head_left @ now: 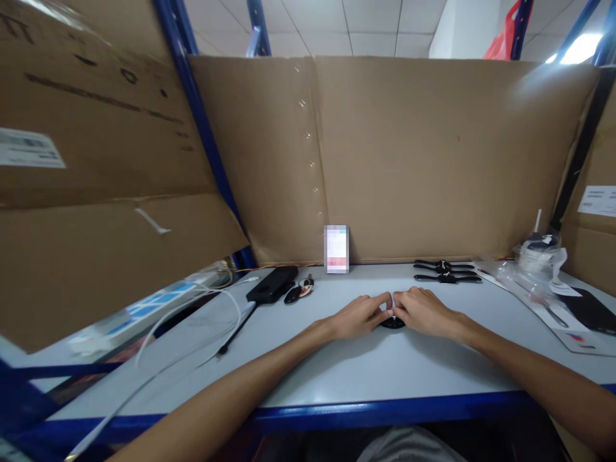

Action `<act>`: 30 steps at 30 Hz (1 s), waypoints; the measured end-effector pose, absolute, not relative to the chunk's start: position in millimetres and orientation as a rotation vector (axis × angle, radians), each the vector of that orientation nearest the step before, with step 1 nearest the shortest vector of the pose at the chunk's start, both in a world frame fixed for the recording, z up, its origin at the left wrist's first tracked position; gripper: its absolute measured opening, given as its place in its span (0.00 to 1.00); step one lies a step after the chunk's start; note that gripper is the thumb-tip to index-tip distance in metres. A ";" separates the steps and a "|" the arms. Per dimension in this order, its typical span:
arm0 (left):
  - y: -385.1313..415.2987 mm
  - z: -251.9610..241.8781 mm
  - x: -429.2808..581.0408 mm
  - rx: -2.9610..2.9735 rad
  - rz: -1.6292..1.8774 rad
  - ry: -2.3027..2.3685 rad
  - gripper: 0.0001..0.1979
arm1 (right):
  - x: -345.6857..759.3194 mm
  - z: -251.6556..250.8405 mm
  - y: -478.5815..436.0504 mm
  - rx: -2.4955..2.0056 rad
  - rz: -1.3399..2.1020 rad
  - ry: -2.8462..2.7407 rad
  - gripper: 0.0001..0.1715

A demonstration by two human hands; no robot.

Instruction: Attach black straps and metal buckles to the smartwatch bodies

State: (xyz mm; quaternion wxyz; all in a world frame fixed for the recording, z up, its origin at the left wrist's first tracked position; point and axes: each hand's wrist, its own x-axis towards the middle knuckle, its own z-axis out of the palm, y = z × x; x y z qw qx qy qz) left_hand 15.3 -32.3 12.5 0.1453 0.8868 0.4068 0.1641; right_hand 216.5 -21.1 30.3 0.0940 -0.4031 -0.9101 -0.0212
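My left hand (362,314) and my right hand (419,311) meet over the table, thumbs and fingertips pinched close together. Between and below the fingertips is a small black object (393,323) with a rounded lower edge and a shiny, metal-looking spot. Both hands are closed on it, and the fingers cover most of it, so its kind cannot be made out. Beyond my right hand lie black two-handled tools (448,278) that look like spokeshaves, side by side and touched by neither hand.
A phone (336,250) leans against the cardboard wall (433,154). Left are a black power bank (273,285), keys (305,286), a white cable (187,346) and a power strip (154,308). Right are clear packaging (513,282), a lidded cup (536,253) and a dark phone-like slab (590,311).
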 end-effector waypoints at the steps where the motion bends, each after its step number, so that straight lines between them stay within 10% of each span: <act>1: -32.0 12.0 15.4 2.557 0.475 1.171 0.14 | 216.4 30.2 -21.1 -1.193 -0.058 -2.701 0.13; 30: -36.1 17.2 14.7 2.541 0.392 1.234 0.20 | 214.8 30.8 -17.2 -0.904 0.429 -2.540 0.07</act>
